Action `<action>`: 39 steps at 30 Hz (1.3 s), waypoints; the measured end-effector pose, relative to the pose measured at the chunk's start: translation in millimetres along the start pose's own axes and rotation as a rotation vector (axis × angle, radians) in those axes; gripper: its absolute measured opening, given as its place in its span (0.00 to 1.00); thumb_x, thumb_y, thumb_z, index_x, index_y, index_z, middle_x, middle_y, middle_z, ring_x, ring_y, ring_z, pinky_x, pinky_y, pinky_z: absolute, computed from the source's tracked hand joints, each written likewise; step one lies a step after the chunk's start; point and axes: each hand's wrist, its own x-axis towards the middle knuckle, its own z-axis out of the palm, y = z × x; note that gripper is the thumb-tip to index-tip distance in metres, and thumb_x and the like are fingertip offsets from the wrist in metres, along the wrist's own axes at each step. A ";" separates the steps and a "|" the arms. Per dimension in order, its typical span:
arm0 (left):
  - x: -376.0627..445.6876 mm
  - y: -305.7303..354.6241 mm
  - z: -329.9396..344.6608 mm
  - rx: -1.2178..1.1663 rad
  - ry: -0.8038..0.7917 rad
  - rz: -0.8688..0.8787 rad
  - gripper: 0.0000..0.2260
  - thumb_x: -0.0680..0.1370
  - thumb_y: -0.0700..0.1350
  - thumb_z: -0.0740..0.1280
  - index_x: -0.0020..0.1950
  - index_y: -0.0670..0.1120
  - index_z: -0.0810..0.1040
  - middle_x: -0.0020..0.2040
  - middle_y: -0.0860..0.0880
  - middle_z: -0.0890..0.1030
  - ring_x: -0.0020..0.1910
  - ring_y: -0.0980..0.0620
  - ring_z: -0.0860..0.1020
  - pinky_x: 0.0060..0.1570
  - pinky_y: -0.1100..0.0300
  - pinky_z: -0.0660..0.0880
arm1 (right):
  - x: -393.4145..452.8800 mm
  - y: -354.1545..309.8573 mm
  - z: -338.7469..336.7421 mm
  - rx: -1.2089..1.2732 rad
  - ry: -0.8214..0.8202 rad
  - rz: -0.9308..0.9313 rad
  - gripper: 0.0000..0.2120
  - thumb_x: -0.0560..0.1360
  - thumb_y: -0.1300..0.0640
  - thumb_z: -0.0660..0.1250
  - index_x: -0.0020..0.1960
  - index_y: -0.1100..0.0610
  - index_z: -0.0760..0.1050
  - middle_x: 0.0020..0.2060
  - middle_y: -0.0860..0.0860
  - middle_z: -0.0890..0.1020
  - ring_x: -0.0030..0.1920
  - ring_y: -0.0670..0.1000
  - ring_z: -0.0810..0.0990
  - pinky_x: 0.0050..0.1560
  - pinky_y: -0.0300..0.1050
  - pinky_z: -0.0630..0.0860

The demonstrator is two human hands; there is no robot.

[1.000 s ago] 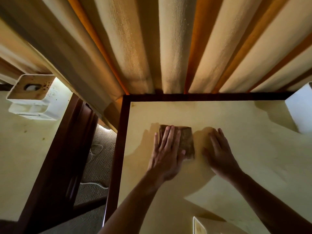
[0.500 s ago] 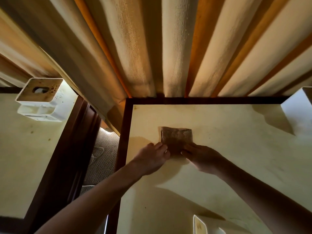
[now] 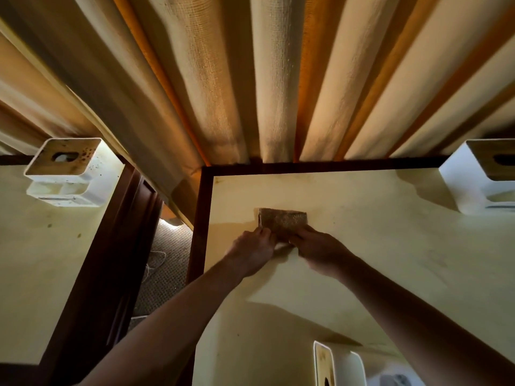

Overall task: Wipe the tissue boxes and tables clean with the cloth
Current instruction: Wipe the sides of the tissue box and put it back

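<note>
Left desk, stained tissue box at far edge; right desk, brown folded cloth near far-left corner, near edge pinched by curled fingers of left hand and right hand; white tissue boxes at far-right corner and near edge.

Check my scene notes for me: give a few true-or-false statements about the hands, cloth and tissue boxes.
1. Both hands grip the cloth. True: the left hand and right hand pinch its near edge.
2. The cloth lies on the left table. False: it lies on the middle table.
3. The left tissue box has dark spots on its top. True.
4. The cloth lies on a tissue box. False: it lies flat on the tabletop, apart from every box.
5. Curtains hang behind the table. True.
</note>
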 end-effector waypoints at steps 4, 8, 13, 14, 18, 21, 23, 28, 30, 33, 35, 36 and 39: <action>-1.8 -5.2 6.1 -0.056 -0.021 -0.046 0.15 0.83 0.42 0.59 0.68 0.38 0.69 0.63 0.39 0.73 0.59 0.41 0.75 0.50 0.46 0.77 | 2.7 -2.3 2.4 -0.048 -0.035 -0.020 0.22 0.80 0.63 0.59 0.73 0.58 0.65 0.71 0.57 0.67 0.67 0.61 0.71 0.53 0.56 0.76; -4.0 -12.0 5.1 -0.151 0.013 -0.076 0.16 0.82 0.45 0.60 0.67 0.40 0.68 0.63 0.40 0.73 0.61 0.42 0.74 0.53 0.48 0.75 | 7.2 -1.9 2.8 -0.006 -0.006 -0.016 0.17 0.79 0.61 0.61 0.68 0.60 0.71 0.69 0.57 0.69 0.64 0.61 0.74 0.51 0.57 0.78; -8.4 -24.9 -1.2 -0.233 0.104 -0.092 0.17 0.78 0.48 0.64 0.64 0.41 0.71 0.60 0.42 0.77 0.58 0.43 0.77 0.52 0.49 0.75 | 8.5 -2.5 -9.4 0.052 0.055 -0.032 0.19 0.79 0.61 0.62 0.70 0.59 0.70 0.70 0.56 0.68 0.65 0.57 0.73 0.53 0.51 0.77; -9.8 -27.8 -3.9 -0.247 0.135 -0.098 0.17 0.78 0.48 0.64 0.64 0.42 0.72 0.59 0.42 0.77 0.57 0.43 0.78 0.51 0.49 0.75 | 8.6 -2.9 -13.5 0.067 0.076 -0.038 0.21 0.79 0.61 0.62 0.71 0.59 0.68 0.70 0.56 0.68 0.66 0.57 0.72 0.54 0.50 0.77; -17.4 -39.4 -16.6 -0.311 0.263 -0.125 0.15 0.78 0.50 0.63 0.61 0.44 0.73 0.56 0.47 0.77 0.56 0.48 0.76 0.49 0.52 0.74 | 9.9 -5.8 -28.7 0.141 0.161 -0.053 0.18 0.79 0.61 0.62 0.69 0.60 0.71 0.64 0.56 0.73 0.63 0.54 0.72 0.54 0.47 0.77; -24.4 -50.6 -24.2 -0.350 0.348 -0.101 0.09 0.74 0.47 0.66 0.50 0.44 0.74 0.48 0.48 0.76 0.48 0.49 0.77 0.36 0.58 0.70 | 13.0 -10.7 -38.4 0.233 0.235 -0.040 0.14 0.77 0.61 0.64 0.63 0.60 0.76 0.57 0.54 0.76 0.57 0.52 0.74 0.50 0.45 0.75; -28.7 -57.3 -31.1 -0.445 0.341 -0.119 0.08 0.75 0.47 0.67 0.51 0.45 0.73 0.48 0.49 0.75 0.47 0.51 0.75 0.38 0.61 0.68 | 13.5 -14.6 -48.8 0.297 0.268 -0.014 0.12 0.76 0.60 0.65 0.59 0.58 0.78 0.53 0.51 0.78 0.53 0.49 0.74 0.48 0.41 0.73; -47.0 -70.3 -62.2 -0.748 0.172 -0.243 0.08 0.80 0.49 0.65 0.55 0.56 0.67 0.46 0.55 0.76 0.45 0.54 0.77 0.43 0.59 0.76 | 2.8 -26.8 -87.0 0.497 0.257 -0.001 0.07 0.76 0.58 0.67 0.53 0.55 0.80 0.46 0.47 0.79 0.45 0.46 0.77 0.45 0.39 0.74; -63.7 -72.2 -72.8 -0.783 0.173 -0.228 0.09 0.80 0.49 0.66 0.56 0.57 0.67 0.48 0.54 0.79 0.45 0.54 0.80 0.44 0.56 0.81 | -8.1 -34.4 -100.7 0.527 0.257 -0.037 0.08 0.76 0.57 0.67 0.54 0.56 0.80 0.47 0.48 0.80 0.46 0.46 0.78 0.45 0.39 0.76; -95.0 -65.3 -87.8 -0.761 0.204 -0.216 0.10 0.79 0.48 0.67 0.59 0.54 0.71 0.50 0.53 0.81 0.47 0.54 0.81 0.46 0.53 0.82 | -30.0 -50.9 -115.0 0.517 0.242 -0.093 0.10 0.77 0.56 0.67 0.57 0.56 0.80 0.49 0.49 0.81 0.47 0.46 0.78 0.45 0.38 0.76; -118.2 -54.6 -100.8 -0.769 0.225 -0.219 0.09 0.79 0.47 0.68 0.57 0.53 0.72 0.49 0.54 0.80 0.47 0.55 0.80 0.47 0.54 0.81 | -48.8 -64.3 -123.8 0.525 0.234 -0.124 0.12 0.76 0.56 0.68 0.59 0.56 0.80 0.50 0.49 0.81 0.49 0.46 0.78 0.47 0.40 0.78; -130.4 -48.4 -106.4 -0.789 0.231 -0.223 0.08 0.79 0.47 0.68 0.56 0.54 0.72 0.47 0.55 0.79 0.46 0.56 0.79 0.46 0.54 0.81 | -59.4 -70.9 -127.1 0.534 0.231 -0.142 0.12 0.76 0.56 0.68 0.59 0.56 0.79 0.51 0.49 0.81 0.50 0.46 0.78 0.48 0.41 0.78; -168.3 -26.5 -119.3 -0.833 0.245 -0.251 0.07 0.77 0.49 0.68 0.53 0.56 0.73 0.47 0.56 0.79 0.46 0.56 0.80 0.46 0.52 0.82 | -95.7 -90.2 -132.8 0.568 0.227 -0.178 0.12 0.76 0.58 0.68 0.59 0.56 0.79 0.51 0.49 0.81 0.51 0.47 0.78 0.50 0.42 0.79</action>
